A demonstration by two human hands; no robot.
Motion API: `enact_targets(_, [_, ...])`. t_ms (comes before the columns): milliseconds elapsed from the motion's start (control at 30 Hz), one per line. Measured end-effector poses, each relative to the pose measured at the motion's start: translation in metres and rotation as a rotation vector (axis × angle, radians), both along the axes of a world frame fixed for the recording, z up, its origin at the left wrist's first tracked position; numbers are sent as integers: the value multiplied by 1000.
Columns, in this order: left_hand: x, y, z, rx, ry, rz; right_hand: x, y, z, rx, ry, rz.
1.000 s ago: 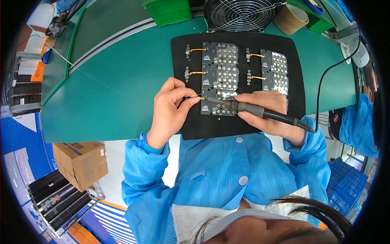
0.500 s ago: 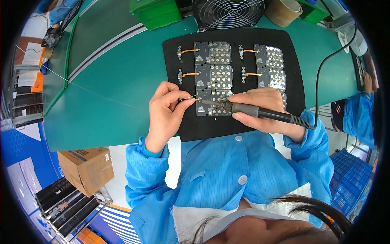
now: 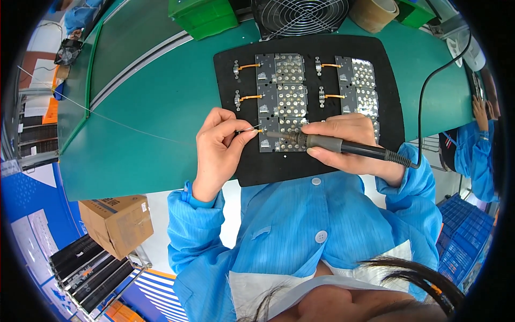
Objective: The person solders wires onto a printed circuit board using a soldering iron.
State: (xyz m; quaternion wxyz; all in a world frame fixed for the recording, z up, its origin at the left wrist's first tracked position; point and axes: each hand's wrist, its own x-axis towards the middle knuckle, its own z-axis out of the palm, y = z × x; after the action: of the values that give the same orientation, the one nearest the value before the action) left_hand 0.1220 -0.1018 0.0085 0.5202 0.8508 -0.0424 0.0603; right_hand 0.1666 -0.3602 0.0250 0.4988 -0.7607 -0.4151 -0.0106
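My right hand [image 3: 351, 134] grips a soldering iron [image 3: 370, 152] by its black handle, the tip pointing left. That tip is over the left edge of the nearest dark circuit board [image 3: 266, 144] in the left column. Thin solder wire [image 3: 248, 129] is pinched in my left hand [image 3: 217, 150], its end close to the iron's tip. An orange flat cable end [image 3: 260, 131] shows at these fingertips; whether they hold it too is hidden. Farther back, boards carry orange flat cables [image 3: 250, 98] with small metal connectors [image 3: 237, 100]. All lie on a black mat [image 3: 316, 170].
A black fan [image 3: 300, 16] stands behind the mat, between a green bin [image 3: 204, 19] and a tape roll [image 3: 374, 15]. The iron's cord [image 3: 420, 110] arches up on the right. A cardboard box [image 3: 120, 222] sits below the table's left edge. At far right is another person's sleeve [image 3: 480, 161].
Both my hands, the iron and the solder wire stay almost still. The whole view shifts slightly. At far right, the other person's hand and sleeve have moved.
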Motion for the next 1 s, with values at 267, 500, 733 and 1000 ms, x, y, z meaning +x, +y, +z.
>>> enact_targets(267, [0, -1, 4, 2, 41, 22, 4, -1, 2, 67, -41, -44])
enact_targets(500, [4, 1, 5, 47, 62, 26, 5, -9, 5, 131, -102, -49])
enact_targets(733, [-6, 13, 8, -259, 79, 40, 9, -67, 41, 44, -87, -378])
enact_targets(1000, [-14, 23, 6, -169, -43, 115, 72, -107, 45, 94, -373, -826])
